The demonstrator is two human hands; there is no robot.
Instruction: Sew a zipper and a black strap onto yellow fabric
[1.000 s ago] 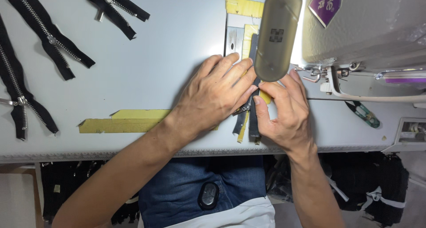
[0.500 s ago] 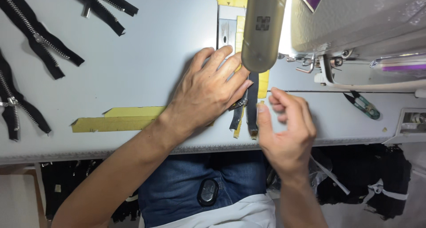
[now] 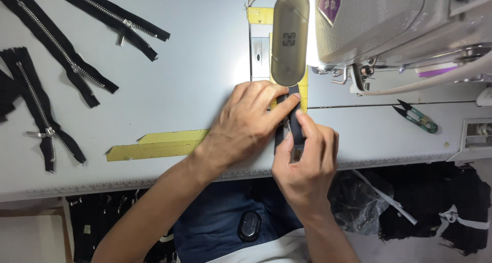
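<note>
Head view: the zipper [image 3: 293, 120] is now pinched by the right hand [image 3: 306, 155], previously lifted clear; the left hand [image 3: 246, 124] is pressed flat upon it, open, under the machine [image 3: 389, 27].

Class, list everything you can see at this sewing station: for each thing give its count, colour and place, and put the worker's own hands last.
Sewing machine: one, cream, upper right.
Lamp head: one, olive, above the hands.
Zipper being worked: one, black, under both hands.
Loose zippers: at least three, black with silver teeth, left on the table.
Tape strip: one, yellow, front edge.
Thread snips: one, green-handled, right.
Left hand: pressing the zipper flat.
Right hand: pinching its lower end.
</note>
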